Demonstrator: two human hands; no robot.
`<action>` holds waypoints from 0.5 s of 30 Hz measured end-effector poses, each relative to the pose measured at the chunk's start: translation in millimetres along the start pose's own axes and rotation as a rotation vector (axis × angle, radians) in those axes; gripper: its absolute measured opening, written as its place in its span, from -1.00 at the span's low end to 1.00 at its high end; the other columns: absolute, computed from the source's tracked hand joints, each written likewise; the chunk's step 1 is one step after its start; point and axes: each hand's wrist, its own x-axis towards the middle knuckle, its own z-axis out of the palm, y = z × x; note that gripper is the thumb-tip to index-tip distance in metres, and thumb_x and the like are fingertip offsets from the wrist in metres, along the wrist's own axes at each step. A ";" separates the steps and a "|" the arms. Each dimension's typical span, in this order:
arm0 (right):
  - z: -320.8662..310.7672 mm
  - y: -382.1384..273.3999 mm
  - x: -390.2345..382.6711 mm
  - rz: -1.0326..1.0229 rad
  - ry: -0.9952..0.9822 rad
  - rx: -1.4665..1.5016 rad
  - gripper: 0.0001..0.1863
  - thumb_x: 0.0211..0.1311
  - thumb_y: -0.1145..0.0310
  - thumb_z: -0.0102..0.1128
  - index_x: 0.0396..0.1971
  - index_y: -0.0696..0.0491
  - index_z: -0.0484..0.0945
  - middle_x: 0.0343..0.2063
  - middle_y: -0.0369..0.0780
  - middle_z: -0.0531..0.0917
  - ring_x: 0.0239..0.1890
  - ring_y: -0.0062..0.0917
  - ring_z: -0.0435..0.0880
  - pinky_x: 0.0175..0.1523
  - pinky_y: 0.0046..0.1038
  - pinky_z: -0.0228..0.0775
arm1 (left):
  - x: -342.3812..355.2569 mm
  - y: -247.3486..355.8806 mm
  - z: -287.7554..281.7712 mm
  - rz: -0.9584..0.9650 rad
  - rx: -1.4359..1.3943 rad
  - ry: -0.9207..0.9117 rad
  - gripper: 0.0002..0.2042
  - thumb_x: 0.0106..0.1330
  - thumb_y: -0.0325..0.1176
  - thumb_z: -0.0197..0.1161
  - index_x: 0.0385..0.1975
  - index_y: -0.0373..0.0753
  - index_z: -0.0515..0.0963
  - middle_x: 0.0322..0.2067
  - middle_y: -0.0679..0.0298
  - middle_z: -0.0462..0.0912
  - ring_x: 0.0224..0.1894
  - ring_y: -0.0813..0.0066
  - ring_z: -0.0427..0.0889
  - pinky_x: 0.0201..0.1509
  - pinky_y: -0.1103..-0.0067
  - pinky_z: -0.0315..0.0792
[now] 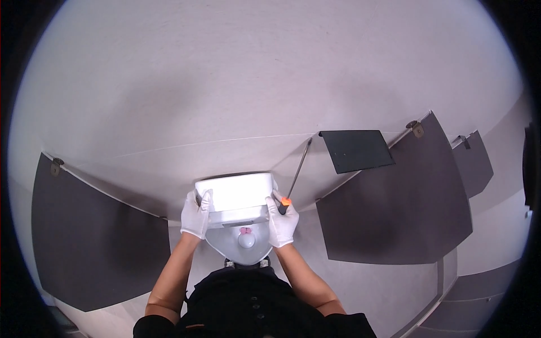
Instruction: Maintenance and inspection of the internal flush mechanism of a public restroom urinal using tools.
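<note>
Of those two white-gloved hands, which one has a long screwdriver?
The right hand: it holds the metal screwdriver with an orange and black handle. The left hand, touching the white boxy casing, shows no tool.

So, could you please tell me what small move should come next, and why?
Perhaps set the screwdriver on the dark shelf: the right hand has it tucked in while touching the white urinal cover, whose other side the left hand holds.

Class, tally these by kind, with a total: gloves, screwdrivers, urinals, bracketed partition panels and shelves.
White gloves: 2
Orange-and-black-handled, long-shafted screwdriver: 1
Glossy white urinal: 1
Dark grey, bracketed partition panels: 3
Black rectangular shelf: 1
Total: 8
</note>
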 end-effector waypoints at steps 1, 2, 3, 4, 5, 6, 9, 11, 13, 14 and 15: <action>-0.4 0.7 -0.2 0.011 -0.003 -0.020 -0.66 0.16 0.43 0.25 -0.05 0.19 0.53 -0.37 -0.38 0.58 -0.52 -0.83 0.41 -0.44 -0.72 0.28 | 0.8 -4.6 1.0 0.006 0.016 0.006 -0.56 0.34 -0.03 0.06 -0.16 -0.38 0.38 -0.38 0.01 0.54 -0.33 0.18 0.54 -0.19 0.38 0.40; -1.0 1.0 -0.2 0.024 -0.005 -0.040 -0.67 0.16 0.42 0.25 -0.07 0.20 0.54 -0.39 -0.38 0.58 -0.52 -0.82 0.41 -0.44 -0.72 0.28 | 1.5 -7.1 1.5 0.012 0.032 0.011 -0.55 0.33 -0.01 0.05 -0.17 -0.38 0.38 -0.38 -0.02 0.54 -0.33 0.11 0.54 -0.19 0.36 0.39; -2.0 2.2 0.4 0.027 -0.002 -0.040 -0.67 0.16 0.42 0.25 -0.07 0.20 0.54 -0.39 -0.38 0.58 -0.52 -0.82 0.41 -0.44 -0.72 0.28 | 2.3 -8.4 1.4 0.011 0.034 0.008 -0.55 0.33 -0.01 0.05 -0.17 -0.38 0.38 -0.38 -0.02 0.54 -0.33 0.11 0.54 -0.19 0.36 0.39; -3.2 4.3 1.3 0.044 -0.011 -0.046 -0.68 0.17 0.41 0.24 -0.08 0.19 0.55 -0.41 -0.39 0.58 -0.53 -0.82 0.40 -0.44 -0.72 0.28 | 3.3 -9.4 1.1 0.001 0.084 -0.005 -0.53 0.34 0.01 0.03 -0.16 -0.39 0.37 -0.36 -0.05 0.54 -0.31 0.04 0.53 -0.18 0.33 0.39; -4.5 5.0 0.1 0.064 -0.019 -0.054 -0.69 0.17 0.40 0.24 -0.09 0.19 0.56 -0.43 -0.40 0.57 -0.54 -0.82 0.40 -0.44 -0.72 0.28 | 2.8 -10.7 0.4 -0.011 0.134 -0.020 -0.51 0.34 0.04 0.00 -0.14 -0.39 0.37 -0.35 -0.07 0.54 -0.28 -0.03 0.53 -0.16 0.31 0.38; -5.3 5.4 -1.1 0.072 -0.014 -0.055 -0.69 0.17 0.40 0.24 -0.09 0.19 0.56 -0.43 -0.40 0.57 -0.54 -0.82 0.40 -0.44 -0.72 0.28 | 2.3 -11.2 0.0 -0.014 0.139 -0.027 -0.51 0.34 0.04 0.00 -0.14 -0.39 0.37 -0.35 -0.07 0.54 -0.28 -0.03 0.53 -0.16 0.31 0.38; -5.4 5.0 -0.8 0.032 -0.008 -0.084 -0.72 0.19 0.40 0.23 -0.12 0.17 0.58 -0.47 -0.41 0.56 -0.55 -0.82 0.39 -0.44 -0.72 0.28 | 2.6 -11.1 1.1 -0.027 0.172 -0.036 -0.49 0.34 0.07 -0.04 -0.17 -0.39 0.35 -0.31 -0.12 0.54 -0.21 -0.12 0.51 -0.13 0.28 0.38; -5.3 5.4 0.8 -0.003 -0.014 -0.120 -0.74 0.20 0.40 0.22 -0.13 0.16 0.59 -0.49 -0.43 0.55 -0.57 -0.83 0.36 -0.46 -0.71 0.26 | 2.6 -12.4 1.7 0.003 0.174 0.000 -0.49 0.34 0.08 -0.04 -0.18 -0.39 0.33 -0.28 -0.15 0.52 -0.17 -0.13 0.51 -0.10 0.24 0.37; -5.1 3.9 1.5 0.020 -0.010 -0.131 -0.74 0.20 0.40 0.21 -0.13 0.16 0.59 -0.46 -0.41 0.57 -0.53 -0.81 0.40 -0.41 -0.70 0.29 | 3.4 -15.4 2.4 0.000 0.183 -0.010 -0.49 0.35 0.06 -0.05 -0.17 -0.40 0.33 -0.26 -0.15 0.52 -0.15 -0.13 0.51 -0.08 0.24 0.38; -5.2 2.9 1.6 0.034 -0.013 -0.140 -0.75 0.21 0.41 0.21 -0.13 0.17 0.59 -0.43 -0.39 0.59 -0.49 -0.79 0.44 -0.36 -0.70 0.33 | 3.0 -12.0 2.3 0.001 0.187 -0.010 -0.50 0.36 0.05 -0.07 -0.17 -0.40 0.33 -0.24 -0.16 0.51 -0.13 -0.13 0.51 -0.06 0.24 0.38; -4.7 2.3 1.5 0.042 -0.008 -0.144 -0.75 0.21 0.41 0.21 -0.13 0.17 0.59 -0.43 -0.39 0.59 -0.49 -0.79 0.44 -0.36 -0.70 0.33 | 3.5 -7.6 0.6 -0.004 0.190 -0.019 -0.50 0.36 0.05 -0.07 -0.17 -0.40 0.33 -0.24 -0.16 0.51 -0.13 -0.13 0.51 -0.06 0.24 0.38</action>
